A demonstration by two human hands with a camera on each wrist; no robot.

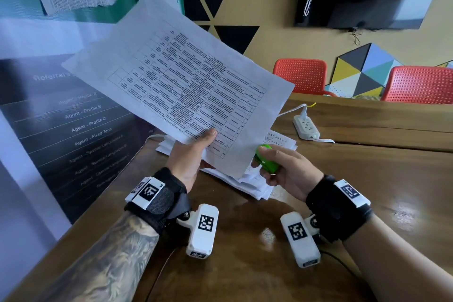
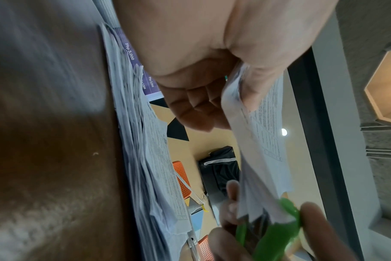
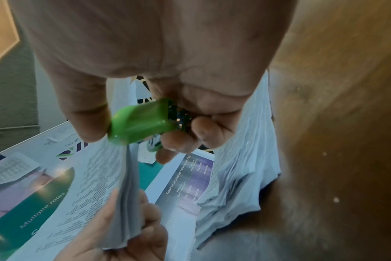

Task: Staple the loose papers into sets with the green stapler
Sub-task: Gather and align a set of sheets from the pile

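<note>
My left hand holds a set of printed papers up above the table, thumb on top near the lower edge. My right hand grips the green stapler at the lower right corner of that set. In the right wrist view the stapler sits over the paper corner, thumb on its top. The left wrist view shows the held papers running down into the stapler. A pile of loose papers lies on the table under both hands.
The wooden table carries a white power strip with its cable at the back. Two red chairs stand behind it. A dark printed banner stands at the left table edge.
</note>
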